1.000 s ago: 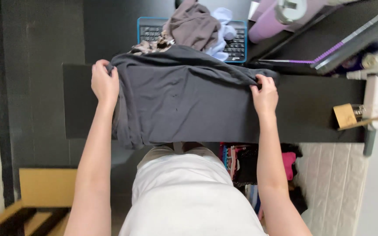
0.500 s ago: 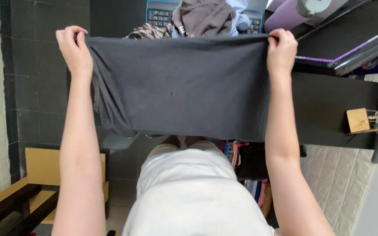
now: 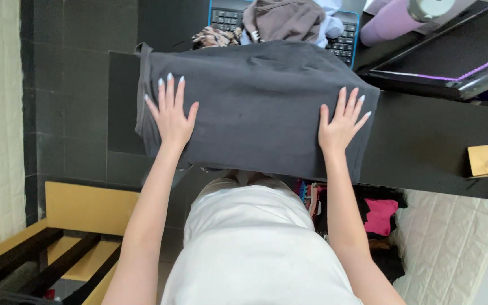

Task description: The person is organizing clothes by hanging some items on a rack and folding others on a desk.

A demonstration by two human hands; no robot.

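A dark grey garment (image 3: 255,107) lies spread flat on a black table (image 3: 436,147), its near edge hanging over the table's front. My left hand (image 3: 170,113) rests flat on the garment's left part, fingers apart. My right hand (image 3: 343,121) presses flat on its right part, fingers spread too. Neither hand grips anything.
Behind the garment a blue-edged basket (image 3: 345,42) holds a brown garment (image 3: 283,20) and other clothes. A purple bottle (image 3: 393,25) and a dark laptop (image 3: 453,62) lie at the right. A small tan box (image 3: 483,160) sits at the table's right end. A wooden bench (image 3: 80,214) stands at lower left.
Half a second ago both hands held the grey garment up by its top corners. It now lies on the table and both hands have let go and lie flat on it.
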